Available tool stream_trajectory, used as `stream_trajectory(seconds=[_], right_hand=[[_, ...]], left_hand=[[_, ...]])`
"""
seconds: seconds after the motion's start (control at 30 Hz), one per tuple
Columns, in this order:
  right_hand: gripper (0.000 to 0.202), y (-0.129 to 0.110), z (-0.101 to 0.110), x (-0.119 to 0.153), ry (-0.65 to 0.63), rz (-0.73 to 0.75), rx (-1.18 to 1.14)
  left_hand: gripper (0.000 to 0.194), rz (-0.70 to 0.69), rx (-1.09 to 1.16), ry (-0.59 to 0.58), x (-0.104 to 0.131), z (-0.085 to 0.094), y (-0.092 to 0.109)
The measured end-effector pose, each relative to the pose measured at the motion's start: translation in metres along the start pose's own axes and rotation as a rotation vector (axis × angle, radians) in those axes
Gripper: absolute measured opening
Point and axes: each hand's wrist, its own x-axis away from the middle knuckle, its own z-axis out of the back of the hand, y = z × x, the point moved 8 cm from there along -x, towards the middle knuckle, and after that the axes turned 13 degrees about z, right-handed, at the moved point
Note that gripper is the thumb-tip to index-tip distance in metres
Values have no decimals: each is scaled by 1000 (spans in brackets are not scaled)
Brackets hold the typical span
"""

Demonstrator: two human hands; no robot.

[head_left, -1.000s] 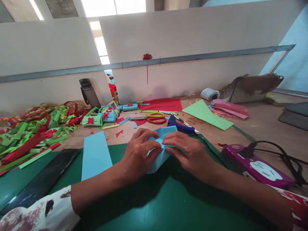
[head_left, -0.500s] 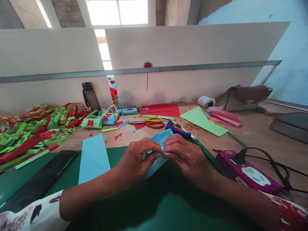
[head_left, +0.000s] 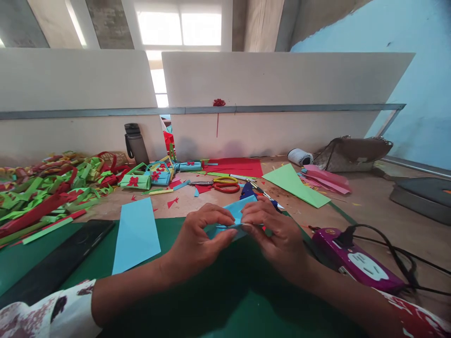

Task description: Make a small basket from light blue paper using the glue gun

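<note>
A folded piece of light blue paper (head_left: 239,211) is held above the green mat (head_left: 197,300) between my two hands. My left hand (head_left: 204,234) grips its left part between thumb and curled fingers. On the other side, my right hand (head_left: 275,232) pinches the paper, thumb below and fingers above. Parts of the paper are hidden behind the fingers. A flat light blue sheet (head_left: 137,234) lies on the mat to the left. Just behind my right hand is a blue-handled tool (head_left: 247,191), partly covered.
Scissors (head_left: 225,184), red paper (head_left: 239,167), green paper (head_left: 298,185) and small paper bags (head_left: 136,181) lie behind. A purple power strip (head_left: 359,258) with cables is at right, a black phone (head_left: 56,258) at left, beside piled paper strips (head_left: 45,197).
The blue paper has tilted flatter between my hands, and my left thumb and fingers have parted a little around it. The camera view has shifted slightly.
</note>
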Motion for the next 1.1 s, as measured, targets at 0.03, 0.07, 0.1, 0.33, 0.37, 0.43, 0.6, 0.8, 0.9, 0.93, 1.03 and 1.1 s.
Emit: stream_trajectory(seconds=[0.03, 0.07, 0.1, 0.33, 0.37, 0.43, 0.6, 0.8, 0.9, 0.93, 1.03, 1.1], right_hand=[[11, -1, -1, 0, -3, 11, 3], [11, -3, -1, -1, -4, 22, 4], [11, -4, -2, -1, -6, 31, 3], [10, -8, -6, 0, -75, 71, 59], [10, -10, -6, 0, -94, 88, 76], [12, -13, -7, 0, -126, 131, 107], [13, -14, -9, -2, -183, 148, 152], [15, 4, -8, -1, -179, 25, 128], [12, 13, -8, 2, -145, -49, 106], [8, 14, -8, 2, -136, -57, 97], [7, 11, -14, 4, -147, -32, 75], [9, 9, -18, 5, -165, -24, 55]], left_hand=[[5, -26, -7, 14, 0, 0, 2], [8, -56, -18, 23, 1, 0, 4], [9, -89, -37, 28, 1, 0, 6], [13, -397, -313, 48, 9, -6, 22], [13, -425, -354, 51, 10, -7, 22], [13, -459, -428, 47, 11, -9, 22], [16, -463, -500, -5, 8, -11, 18], [15, -388, -371, 10, -3, 0, 9], [14, -355, -353, 9, -6, 3, 4], [13, -356, -359, 7, -6, 3, 4], [13, -372, -386, 4, -3, 0, 3], [12, -383, -399, 10, 0, -2, 4]])
